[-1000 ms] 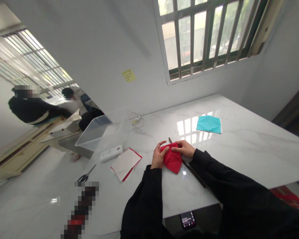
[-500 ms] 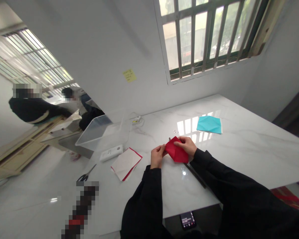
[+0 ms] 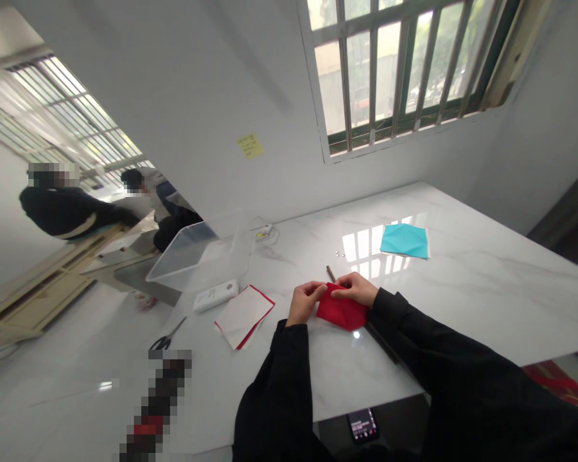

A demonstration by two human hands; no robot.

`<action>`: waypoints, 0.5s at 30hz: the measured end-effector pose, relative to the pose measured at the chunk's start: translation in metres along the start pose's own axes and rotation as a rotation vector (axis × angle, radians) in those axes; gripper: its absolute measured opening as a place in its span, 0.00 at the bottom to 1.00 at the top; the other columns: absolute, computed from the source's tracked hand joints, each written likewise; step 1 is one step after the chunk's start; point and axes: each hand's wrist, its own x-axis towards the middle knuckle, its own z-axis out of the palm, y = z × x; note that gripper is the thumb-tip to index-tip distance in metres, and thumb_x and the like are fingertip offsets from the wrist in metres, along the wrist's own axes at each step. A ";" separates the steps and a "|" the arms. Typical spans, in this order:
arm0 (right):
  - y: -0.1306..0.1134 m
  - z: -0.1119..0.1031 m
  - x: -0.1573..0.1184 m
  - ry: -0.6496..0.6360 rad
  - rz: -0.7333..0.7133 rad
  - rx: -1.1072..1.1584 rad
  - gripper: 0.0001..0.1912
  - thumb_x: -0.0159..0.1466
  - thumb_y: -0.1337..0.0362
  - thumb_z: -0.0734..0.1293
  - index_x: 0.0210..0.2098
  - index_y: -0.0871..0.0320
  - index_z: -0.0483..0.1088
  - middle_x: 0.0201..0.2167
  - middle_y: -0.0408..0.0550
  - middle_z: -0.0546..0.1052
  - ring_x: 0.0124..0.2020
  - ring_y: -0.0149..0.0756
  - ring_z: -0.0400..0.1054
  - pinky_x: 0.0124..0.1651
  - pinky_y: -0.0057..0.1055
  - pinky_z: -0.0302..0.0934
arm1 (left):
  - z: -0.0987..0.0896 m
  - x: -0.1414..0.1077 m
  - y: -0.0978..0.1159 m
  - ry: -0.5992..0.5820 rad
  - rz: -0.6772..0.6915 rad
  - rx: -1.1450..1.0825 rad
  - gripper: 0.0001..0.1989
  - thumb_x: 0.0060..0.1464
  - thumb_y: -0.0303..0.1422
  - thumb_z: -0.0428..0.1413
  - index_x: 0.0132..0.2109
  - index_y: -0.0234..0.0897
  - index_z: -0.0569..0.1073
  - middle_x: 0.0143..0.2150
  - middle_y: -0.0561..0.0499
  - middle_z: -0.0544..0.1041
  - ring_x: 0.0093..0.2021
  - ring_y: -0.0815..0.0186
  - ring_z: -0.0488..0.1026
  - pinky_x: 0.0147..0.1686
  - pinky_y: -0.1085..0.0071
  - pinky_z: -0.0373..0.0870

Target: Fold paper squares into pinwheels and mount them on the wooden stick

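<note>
A red piece of folded material (image 3: 343, 311) is held between my two hands above the white marble-patterned table (image 3: 462, 276). My left hand (image 3: 308, 300) pinches its upper left corner. The fingers of my right hand (image 3: 359, 290) grip its upper edge. Beneath the red piece and my right forearm lies a dark thin stick (image 3: 383, 343), partly hidden, its far tip showing beyond my hands. Left of my hands, a white sheet (image 3: 245, 314) rests on red sheets. A turquoise folded piece (image 3: 404, 240) lies farther back on the right.
Scissors (image 3: 166, 340), a white box-like device (image 3: 216, 296) and a clear plastic bin (image 3: 183, 256) are on the left. Tiny shiny bits (image 3: 338, 253) lie beyond my hands. A phone (image 3: 363, 426) sits below the table's front edge. Two people are at the far left.
Both hands have moved slightly nearer to me with the red piece, which is now tilted differently. My fingers have come closer together along its upper edge, and more of the stick's tip shows.
</note>
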 end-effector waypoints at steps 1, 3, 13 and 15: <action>0.001 0.000 0.000 -0.003 0.001 -0.016 0.19 0.50 0.52 0.77 0.29 0.63 0.75 0.23 0.44 0.77 0.23 0.31 0.67 0.28 0.28 0.56 | 0.001 -0.001 0.000 -0.011 0.001 0.020 0.19 0.46 0.45 0.69 0.36 0.31 0.82 0.31 0.46 0.81 0.32 0.65 0.76 0.37 0.70 0.72; 0.002 0.000 0.001 -0.005 -0.001 -0.045 0.19 0.50 0.52 0.77 0.29 0.63 0.75 0.23 0.43 0.77 0.23 0.31 0.67 0.28 0.28 0.56 | 0.003 -0.001 0.000 -0.015 0.007 0.046 0.18 0.46 0.44 0.68 0.34 0.31 0.82 0.30 0.47 0.81 0.31 0.65 0.75 0.36 0.71 0.70; 0.004 -0.002 0.002 -0.020 -0.023 -0.116 0.18 0.52 0.53 0.76 0.28 0.63 0.75 0.21 0.42 0.75 0.23 0.29 0.64 0.27 0.27 0.54 | 0.006 0.001 -0.005 0.016 0.015 0.015 0.16 0.45 0.42 0.69 0.32 0.33 0.80 0.28 0.49 0.80 0.30 0.67 0.74 0.35 0.71 0.69; 0.006 -0.003 0.003 -0.030 -0.029 -0.123 0.18 0.52 0.52 0.76 0.28 0.63 0.74 0.21 0.42 0.75 0.22 0.29 0.64 0.27 0.26 0.53 | 0.006 0.000 -0.005 0.012 0.013 -0.011 0.15 0.45 0.42 0.69 0.30 0.33 0.79 0.27 0.51 0.78 0.28 0.69 0.72 0.33 0.73 0.68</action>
